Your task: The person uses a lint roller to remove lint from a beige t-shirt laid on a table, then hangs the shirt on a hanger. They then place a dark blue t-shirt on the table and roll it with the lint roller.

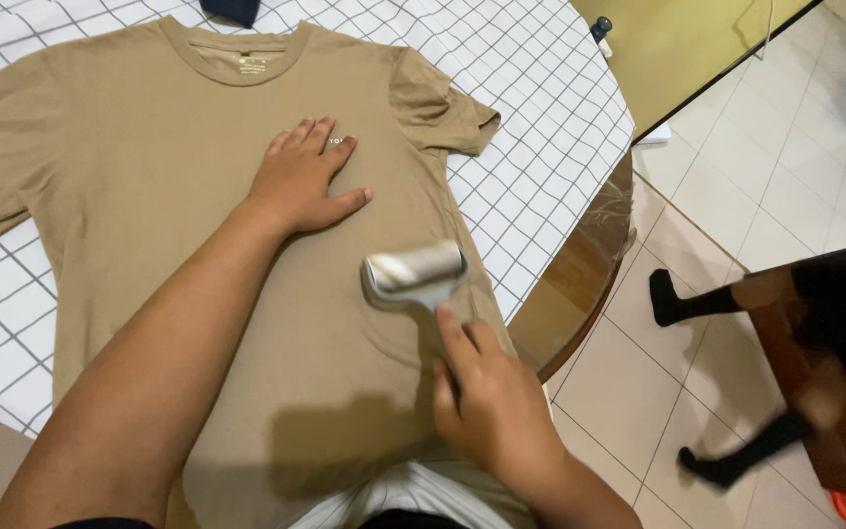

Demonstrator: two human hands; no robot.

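Tan t-shirt [198,245] spread flat on the gridded bench [540,147], pinned by an open, flat left hand [301,181] mid-chest. Right hand [492,402] closed on a lint roller [415,274], low right on the shirt; far and left areas apparently unrolled.

T-shirt [178,196] lies on the table [540,147]; left hand [301,181] behind the lint roller [415,274], apparently resting on it.
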